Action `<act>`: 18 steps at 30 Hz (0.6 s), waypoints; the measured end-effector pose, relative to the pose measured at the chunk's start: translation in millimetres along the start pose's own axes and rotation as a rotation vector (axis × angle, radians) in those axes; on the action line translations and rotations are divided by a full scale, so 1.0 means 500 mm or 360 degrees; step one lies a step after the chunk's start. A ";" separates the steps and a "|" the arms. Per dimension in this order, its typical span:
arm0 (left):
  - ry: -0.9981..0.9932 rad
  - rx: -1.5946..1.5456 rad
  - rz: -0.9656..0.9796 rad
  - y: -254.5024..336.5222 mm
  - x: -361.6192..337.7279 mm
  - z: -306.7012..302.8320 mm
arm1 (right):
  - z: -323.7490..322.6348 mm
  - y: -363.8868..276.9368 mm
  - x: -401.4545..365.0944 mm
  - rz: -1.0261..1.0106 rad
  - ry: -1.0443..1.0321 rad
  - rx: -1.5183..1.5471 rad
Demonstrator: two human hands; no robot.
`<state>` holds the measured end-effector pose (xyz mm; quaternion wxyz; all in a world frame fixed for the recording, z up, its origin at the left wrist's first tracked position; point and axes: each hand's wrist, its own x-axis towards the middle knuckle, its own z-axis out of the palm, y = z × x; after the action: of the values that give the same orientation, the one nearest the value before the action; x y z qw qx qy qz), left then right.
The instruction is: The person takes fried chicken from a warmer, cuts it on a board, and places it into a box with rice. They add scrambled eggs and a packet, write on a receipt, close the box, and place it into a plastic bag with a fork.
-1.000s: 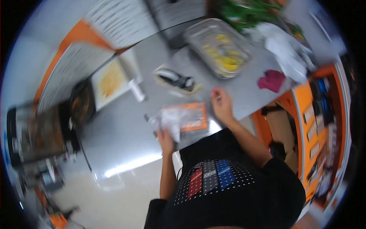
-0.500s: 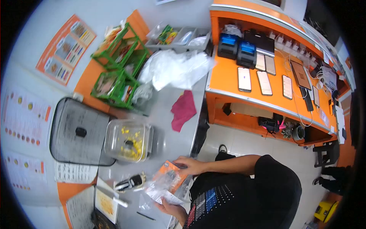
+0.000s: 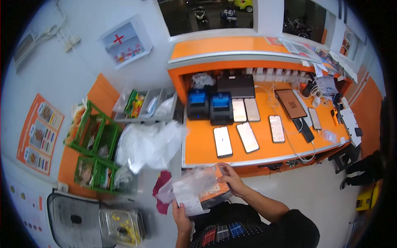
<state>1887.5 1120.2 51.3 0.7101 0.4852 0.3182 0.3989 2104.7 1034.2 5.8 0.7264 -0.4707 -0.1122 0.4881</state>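
Both my hands hold an orange box inside a clear plastic bag point(image 3: 198, 188) in front of my chest. My left hand point(image 3: 180, 217) grips the lower end, where a white paper slip lies against the bag. At the upper right edge my right hand point(image 3: 230, 178) pinches the bag and box. The package hangs above the gap between the grey counter point(image 3: 152, 221) and the orange desk point(image 3: 202, 146).
On the orange desk lie several phones point(image 3: 247, 136), a tablet point(image 3: 290, 103) and two black-and-blue printers point(image 3: 210, 106). To the left are a heap of plastic bags point(image 3: 149, 142), a magenta cloth point(image 3: 162, 184), a green wire rack point(image 3: 96, 151), a lidded food container point(image 3: 120, 226) and a grey tray point(image 3: 73, 219).
The view has swung from the grey counter up toward the orange desk. Both hands have lifted the bagged orange box off the counter and now hold it in the air.
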 end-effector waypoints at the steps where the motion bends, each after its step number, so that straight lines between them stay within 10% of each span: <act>1: -0.0044 0.0127 0.0108 -0.002 0.046 0.017 | -0.013 -0.037 0.015 -0.0072 0.0068 0.0014; 9: -0.0339 0.1296 0.0789 -0.100 0.373 0.025 | 0.018 -0.496 0.178 -0.1100 0.0228 0.0155; 13: -0.0513 0.1489 0.0870 -0.182 0.479 0.026 | 0.042 -0.681 0.354 -0.1622 0.0923 0.0254; 18: -0.0919 0.1596 0.0893 -0.221 0.528 0.054 | 0.029 -0.704 0.489 -0.1430 0.1251 0.0003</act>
<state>2065.3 1316.2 -61.1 0.3227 0.9109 0.1231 0.2256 2429.8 1213.3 220.3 0.8492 -0.5218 -0.0227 -0.0779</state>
